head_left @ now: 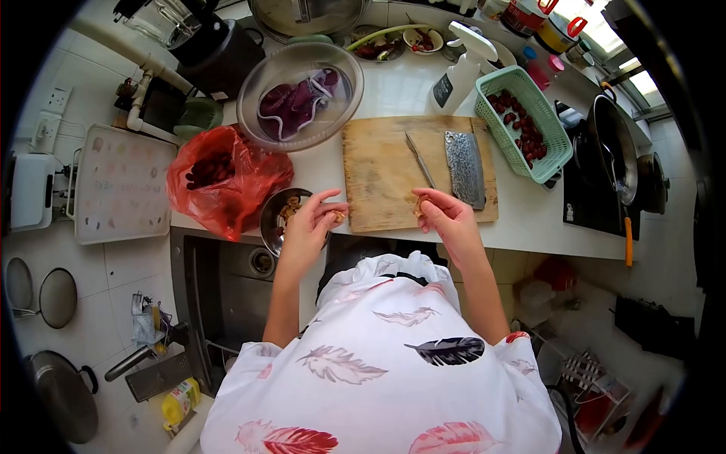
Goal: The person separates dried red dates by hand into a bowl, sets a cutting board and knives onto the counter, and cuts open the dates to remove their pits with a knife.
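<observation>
My left hand (pixel 305 228) pinches a small brown walnut piece (pixel 339 216) over the left edge of the wooden cutting board (pixel 378 163). Another walnut piece (pixel 418 205) is between the fingers of my right hand (pixel 451 221), above the board's near right part. Beside my left hand, and partly behind it, stands a metal bowl (pixel 267 221) with brown walnut pieces inside. On the board lie a slim pointed knife (pixel 419 157) and a broad cleaver (pixel 463 168), both just beyond my right hand.
A red plastic bag (pixel 261 170) of dark red dates sits left of the board, near the sink (pixel 198 291). Behind are a clear basin (pixel 253 113) with purple cloth and a spray bottle (pixel 456 79). At right stand a green basket (pixel 558 155) of dates and a wok (pixel 611 129).
</observation>
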A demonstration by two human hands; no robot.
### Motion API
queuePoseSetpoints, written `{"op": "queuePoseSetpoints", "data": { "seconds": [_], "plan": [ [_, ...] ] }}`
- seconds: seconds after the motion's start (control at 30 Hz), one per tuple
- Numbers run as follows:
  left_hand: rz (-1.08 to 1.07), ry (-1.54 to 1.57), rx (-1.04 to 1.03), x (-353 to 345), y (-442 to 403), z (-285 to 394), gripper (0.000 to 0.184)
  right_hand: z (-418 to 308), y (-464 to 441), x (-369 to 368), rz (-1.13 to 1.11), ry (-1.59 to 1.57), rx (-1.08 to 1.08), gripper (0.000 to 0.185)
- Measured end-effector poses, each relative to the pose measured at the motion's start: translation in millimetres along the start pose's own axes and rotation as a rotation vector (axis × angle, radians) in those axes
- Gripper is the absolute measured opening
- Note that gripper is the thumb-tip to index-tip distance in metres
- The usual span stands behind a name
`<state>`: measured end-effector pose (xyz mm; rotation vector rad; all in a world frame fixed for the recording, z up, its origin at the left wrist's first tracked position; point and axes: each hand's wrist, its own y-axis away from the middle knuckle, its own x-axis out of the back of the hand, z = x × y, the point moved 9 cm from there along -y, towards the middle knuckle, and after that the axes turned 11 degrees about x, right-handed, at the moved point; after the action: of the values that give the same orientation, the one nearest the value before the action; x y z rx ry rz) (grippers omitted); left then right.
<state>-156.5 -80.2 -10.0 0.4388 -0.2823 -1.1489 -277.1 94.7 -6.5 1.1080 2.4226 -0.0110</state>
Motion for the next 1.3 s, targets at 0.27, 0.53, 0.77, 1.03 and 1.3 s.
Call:
{"op": "queuePoseSetpoints", "data": {
  "seconds": [0.27, 0.53, 0.77, 1.03, 1.3],
  "plan": [
    [0.343, -0.844, -0.264, 21.7, 18.6, 12.6, 0.031, 16.0, -7.7, -16.6, -0.052, 0.158, 0.028, 0.020],
    [-0.092, 0.135, -0.251, -62.0, 2.7, 25.5, 0.031, 1.9, 3.3, -23.5, -0.030, 0.154, 0.049, 0.011],
    [-0.194, 0.401, -0.070, -74.7, -10.1, 19.3, 0.025, -0.8, -32.4, 30.3, 0.106, 0.698, 0.217, 0.025],
    [-0.133, 0.390, -0.253, -60.7, 10.7, 45.6, 0.029, 51.5, -79.8, 71.3, 0.076, 1.557, 0.442, 0.029],
    [-0.168, 0.525, -0.428, -45.0, 56.9, 95.6, 0.035, -29.0, -17.0, 16.7, 0.033, 0.737, 0.085, 0.018]
  ]
}}
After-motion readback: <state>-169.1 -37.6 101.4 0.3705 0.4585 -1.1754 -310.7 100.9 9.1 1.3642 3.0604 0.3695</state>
